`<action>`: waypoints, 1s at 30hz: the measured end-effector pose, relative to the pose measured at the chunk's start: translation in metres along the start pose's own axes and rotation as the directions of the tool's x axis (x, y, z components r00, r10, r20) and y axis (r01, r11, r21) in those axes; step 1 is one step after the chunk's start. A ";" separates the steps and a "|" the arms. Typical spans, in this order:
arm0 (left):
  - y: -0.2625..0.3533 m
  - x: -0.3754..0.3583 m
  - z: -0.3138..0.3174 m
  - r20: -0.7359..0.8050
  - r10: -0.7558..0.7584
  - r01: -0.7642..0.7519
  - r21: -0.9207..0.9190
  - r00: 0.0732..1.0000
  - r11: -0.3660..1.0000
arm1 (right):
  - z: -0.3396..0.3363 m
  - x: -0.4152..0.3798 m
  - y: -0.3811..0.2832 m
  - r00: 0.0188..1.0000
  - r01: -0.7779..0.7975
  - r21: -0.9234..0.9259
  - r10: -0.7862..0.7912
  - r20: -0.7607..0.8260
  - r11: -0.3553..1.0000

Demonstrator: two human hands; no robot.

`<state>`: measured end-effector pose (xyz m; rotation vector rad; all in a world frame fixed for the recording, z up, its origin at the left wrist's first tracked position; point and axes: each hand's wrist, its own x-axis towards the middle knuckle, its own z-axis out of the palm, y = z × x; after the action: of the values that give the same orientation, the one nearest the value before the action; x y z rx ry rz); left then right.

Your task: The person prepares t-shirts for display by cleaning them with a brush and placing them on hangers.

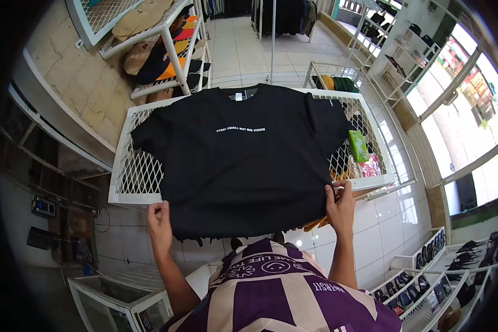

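A black T-shirt [243,160] with a line of white lettering across its chest lies spread, front up, over a white mesh-topped table [135,185]. Its collar points away from me and its lower part hangs past the table's near edge. My left hand [160,224] pinches the shirt's side near the left lower corner. On the other side, my right hand [340,206] has its fingers closed on the shirt's edge near the right lower corner. Beside the right sleeve, a green packet [358,146] rests on the mesh.
White shelves [174,55] with folded items and caps stand at the back left. A low rack [315,72] is behind the table. Footwear racks [420,271] are at the lower right, and a glass case [122,304] at the lower left.
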<state>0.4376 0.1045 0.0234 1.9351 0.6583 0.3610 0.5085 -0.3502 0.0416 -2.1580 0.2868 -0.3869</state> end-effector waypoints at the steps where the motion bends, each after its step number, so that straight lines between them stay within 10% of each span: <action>1: 0.008 -0.007 0.003 0.032 -0.061 0.059 0.070 0.998 0.996 | -0.004 0.001 -0.008 0.997 -0.078 -0.040 0.079 0.022 0.996; 7: 0.023 -0.024 0.015 0.258 -0.105 0.180 -0.288 0.960 0.941 | -0.009 0.018 -0.013 0.982 -0.112 0.090 0.096 0.161 0.990; 13: 0.028 -0.010 0.010 0.359 -0.120 0.373 -0.814 0.926 0.445 | -0.014 0.036 0.013 0.955 -0.121 0.357 0.010 0.298 0.926; 15: 0.013 -0.003 0.009 0.237 -0.126 0.260 -0.702 0.963 0.663 | -0.012 0.034 0.018 0.960 -0.125 0.390 0.012 0.279 0.912; 17: 0.005 -0.006 0.005 0.019 -0.082 0.084 -0.217 0.996 0.973 | -0.010 0.033 0.023 0.966 -0.126 0.426 0.014 0.257 0.896; 30: 0.055 0.054 0.022 0.539 -0.055 0.472 -0.678 0.840 0.564 | 0.022 0.088 0.007 0.992 0.049 -0.022 -0.047 0.114 0.999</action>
<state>0.5080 0.1021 0.0609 0.9469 0.3569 -0.0424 0.5974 -0.3683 0.0383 -2.2054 0.1768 -0.2880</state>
